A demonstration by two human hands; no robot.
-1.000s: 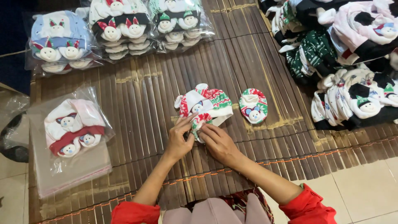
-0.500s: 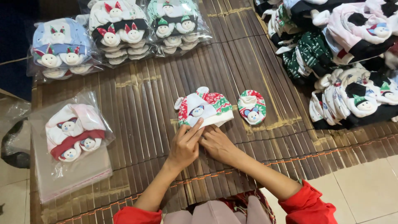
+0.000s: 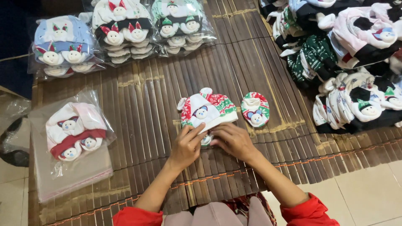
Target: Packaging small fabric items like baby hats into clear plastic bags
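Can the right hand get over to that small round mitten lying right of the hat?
Probably yes. The right hand rests just below the mitten, with only bare bamboo mat between them.

Bright red sleeves [image 3: 307, 211] pushed up past the elbows, bare forearms below.

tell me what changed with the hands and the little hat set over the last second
Both hands, left hand and right hand, slid from the hat's left corner to its lower edge, now pressing a small piece tucked beneath. The loose mitten and bagged sets stayed where they were.
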